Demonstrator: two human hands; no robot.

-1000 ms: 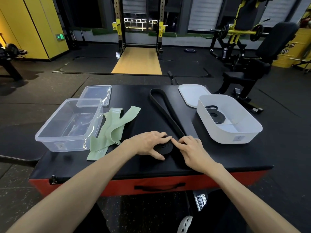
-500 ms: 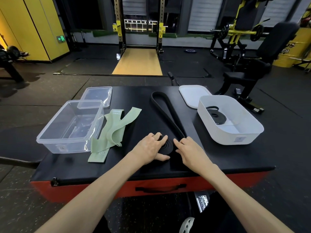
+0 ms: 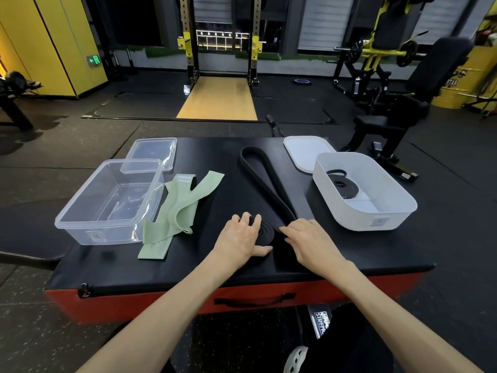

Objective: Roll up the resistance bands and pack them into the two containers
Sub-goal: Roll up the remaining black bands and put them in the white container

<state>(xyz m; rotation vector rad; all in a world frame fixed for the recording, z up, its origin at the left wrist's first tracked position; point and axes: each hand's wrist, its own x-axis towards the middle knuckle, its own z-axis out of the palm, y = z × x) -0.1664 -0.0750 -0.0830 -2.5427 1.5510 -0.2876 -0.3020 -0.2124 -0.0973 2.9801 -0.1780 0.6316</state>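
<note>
The black resistance band (image 3: 265, 176) looks like matt rubber, smooth, with a ridged face where it is wound. The green bands (image 3: 183, 208) are a thinner, smooth, matt rubbery material. The clear container (image 3: 113, 234) and its clear lid (image 3: 152, 152) are glossy, transparent hard plastic that catches reflections. The white container (image 3: 360, 219) and white lid (image 3: 304, 152) are milky plastic with a softer, satin finish. The padded box top (image 3: 220, 162) is smooth black vinyl-like covering with a faint sheen; its side (image 3: 134, 302) is red in the same finish. The floor (image 3: 53, 332) is rough, speckled black rubber. The lifting platform (image 3: 217, 100) is pale wood, and the rack upright (image 3: 189, 36) is painted metal.
</note>
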